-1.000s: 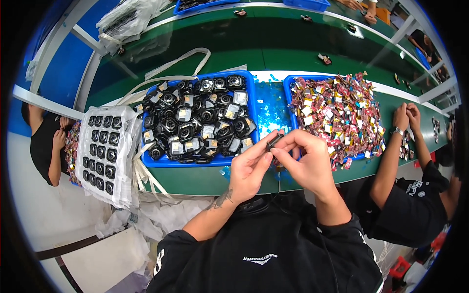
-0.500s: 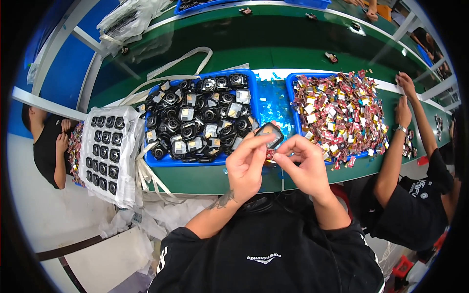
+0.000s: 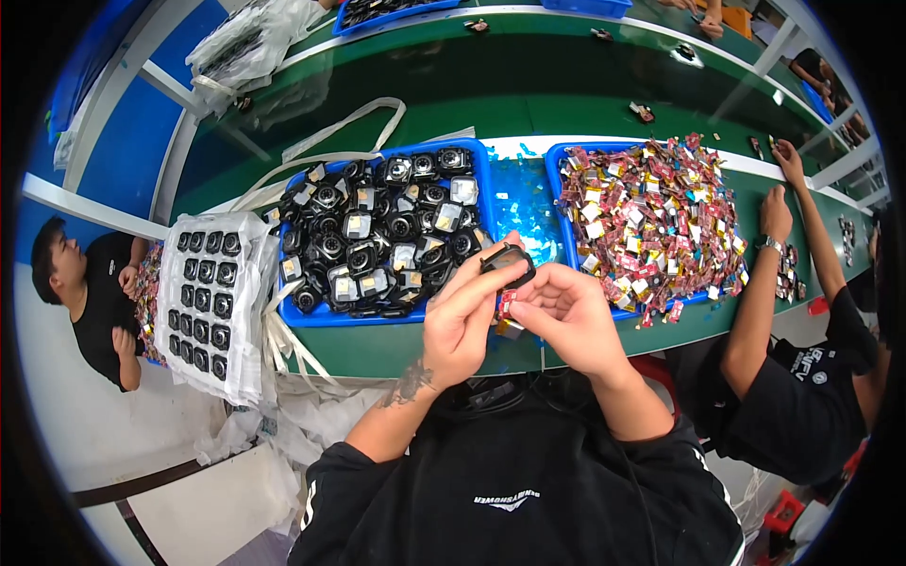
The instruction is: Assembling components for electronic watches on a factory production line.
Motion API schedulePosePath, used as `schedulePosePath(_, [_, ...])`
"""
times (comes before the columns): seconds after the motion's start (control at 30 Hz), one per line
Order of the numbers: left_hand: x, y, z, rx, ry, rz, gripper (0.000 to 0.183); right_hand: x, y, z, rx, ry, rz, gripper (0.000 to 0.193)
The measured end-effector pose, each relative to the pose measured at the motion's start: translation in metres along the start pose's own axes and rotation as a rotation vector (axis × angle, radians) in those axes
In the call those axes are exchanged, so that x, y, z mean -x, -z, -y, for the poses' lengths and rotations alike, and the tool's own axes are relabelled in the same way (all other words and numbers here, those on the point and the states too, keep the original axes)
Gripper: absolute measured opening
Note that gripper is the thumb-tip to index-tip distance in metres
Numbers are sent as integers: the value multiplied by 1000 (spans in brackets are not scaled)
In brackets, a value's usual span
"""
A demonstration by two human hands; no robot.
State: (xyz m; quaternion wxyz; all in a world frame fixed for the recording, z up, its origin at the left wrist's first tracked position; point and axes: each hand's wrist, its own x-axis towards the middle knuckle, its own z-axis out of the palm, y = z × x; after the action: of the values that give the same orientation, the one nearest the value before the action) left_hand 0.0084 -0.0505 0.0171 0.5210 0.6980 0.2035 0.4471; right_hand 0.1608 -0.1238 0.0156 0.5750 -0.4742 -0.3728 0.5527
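Green surface [image 3: 387,351] below. Left hand [image 3: 456,330] grip closed on black casing [image 3: 508,257], held above surface; right hand [image 3: 576,325] grip pinches red board [image 3: 508,302] beneath it. Casing likely light, stiff; board probably fragile, best held by edges.

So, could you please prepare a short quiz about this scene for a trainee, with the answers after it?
1. True or false: the left hand holds a black casing.

2. Which colour mainly is the small part by the thumb of the right hand?
A) green
B) red
C) blue

3. Fill in: in the picture, the tray of red parts lies to the ___ of the tray of black casings.

Key: 1 true; 2 B; 3 right.
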Motion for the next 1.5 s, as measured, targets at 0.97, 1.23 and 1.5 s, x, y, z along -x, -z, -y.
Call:
schedulePosePath(0.97, [16,7,-9,-608,-396,79,29,16,12,26,284,10,-86,13])
schedulePosePath(1.23, [17,3,-10,-117,204,191,14,-3,13,39,929,683,58,13])
schedulePosePath(1.5, [31,-8,-7,234,297,-4,13,-5,15,59,653,472,7,14])
